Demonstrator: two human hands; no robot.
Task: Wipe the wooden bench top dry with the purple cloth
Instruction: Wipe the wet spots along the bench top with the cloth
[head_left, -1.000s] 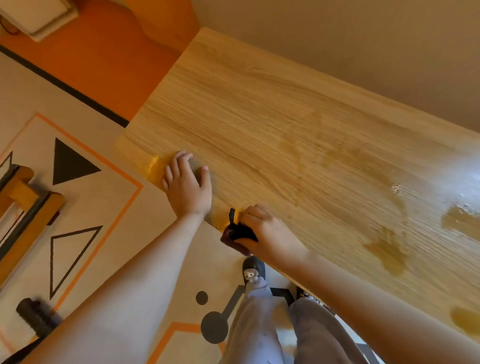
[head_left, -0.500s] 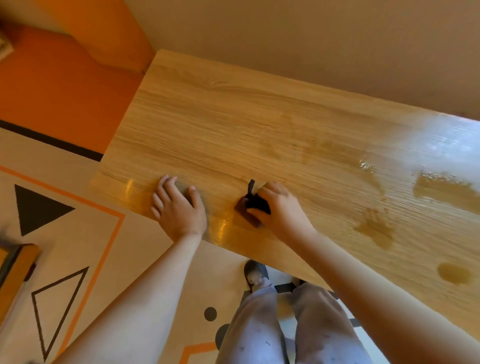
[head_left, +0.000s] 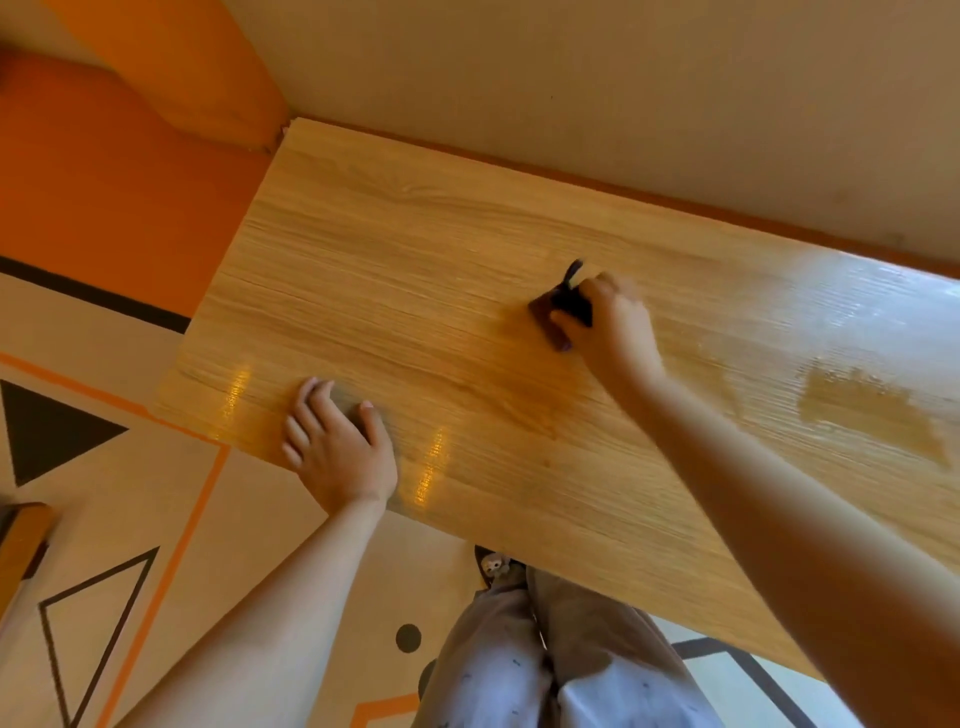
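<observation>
On the bench top, right hand fingers clamp the purple cloth; left hand lies flat at its near edge.

A cream floor mat with black triangles borders an orange strip below a beige wall.

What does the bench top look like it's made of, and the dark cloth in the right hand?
The bench top looks like wood or wood-look laminate, I cannot tell which: long straight grain, glossy finish with bright glints. The purple cloth seems soft fabric, bunched in the right hand; its weave is too blurred to name.
</observation>
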